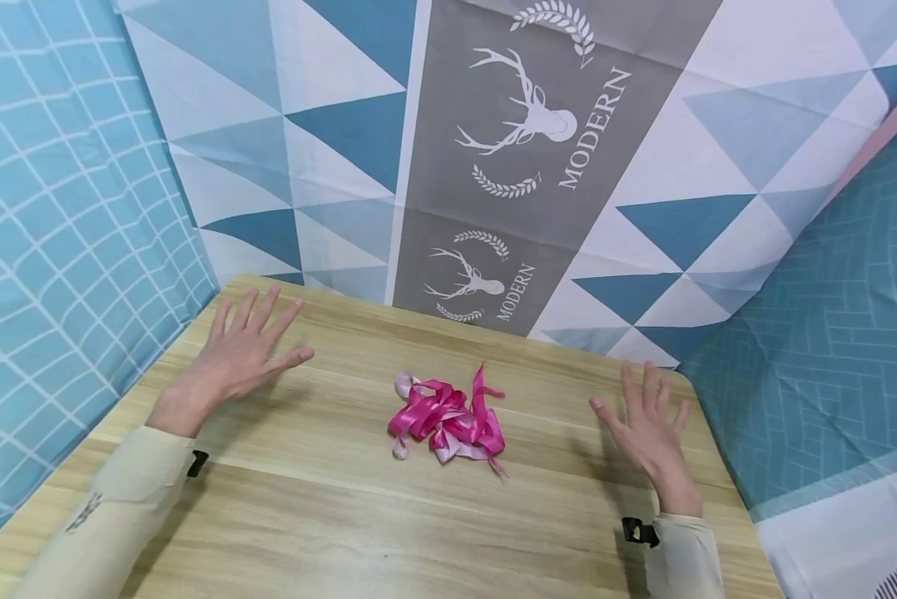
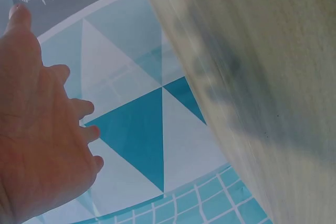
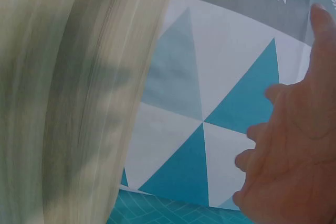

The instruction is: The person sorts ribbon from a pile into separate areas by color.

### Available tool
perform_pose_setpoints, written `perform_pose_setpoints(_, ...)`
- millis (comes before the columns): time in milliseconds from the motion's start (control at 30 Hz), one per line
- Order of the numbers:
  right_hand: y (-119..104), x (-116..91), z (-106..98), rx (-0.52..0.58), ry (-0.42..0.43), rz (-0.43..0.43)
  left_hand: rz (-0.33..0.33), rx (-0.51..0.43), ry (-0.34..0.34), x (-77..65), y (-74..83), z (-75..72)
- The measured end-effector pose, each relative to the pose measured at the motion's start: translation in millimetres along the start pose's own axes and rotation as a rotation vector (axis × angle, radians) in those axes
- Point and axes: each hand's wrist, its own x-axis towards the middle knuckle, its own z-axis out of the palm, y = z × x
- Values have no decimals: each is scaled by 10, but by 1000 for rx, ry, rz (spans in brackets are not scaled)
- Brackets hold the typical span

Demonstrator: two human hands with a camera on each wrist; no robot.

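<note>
A loose heap of ribbon, bright pink with paler pink showing on its other side, lies near the middle of the wooden table. To its left, my left hand is held over the table with fingers spread and nothing in it. My right hand is off to the ribbon's right, its fingers also spread and holding nothing. The left wrist view shows the left palm beside the table edge, its shadow on the wood. In the right wrist view the right palm appears, likewise without anything in it.
A patterned cloth with triangles and a grey deer panel hangs behind the table's far edge. Blue checked cloth stands along the left side, and teal cloth hangs at the right. Black bands circle both wrists.
</note>
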Motion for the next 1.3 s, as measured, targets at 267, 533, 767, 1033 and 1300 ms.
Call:
perform_pose_setpoints(267, -122, -47, -83, 13, -13, -9, 5, -5, 8, -57, 54, -73)
perform_pose_setpoints(533, -323, 16, -31, 59, 25, -98, 89, -23, 44, -11, 180, 3)
perform_pose_setpoints(767, -683, 90, 200, 167, 94, -210, 213, -102, 86, 64, 494, 186)
perform_pose_setpoints(1033, -1080, 187, 384, 241, 46, -335, 303, -203, 3, 141, 957, 356)
perform_pose_setpoints(1300, -1397, 333, 584, 246, -35, -474, 286, -340, -139, 224, 1399, 566)
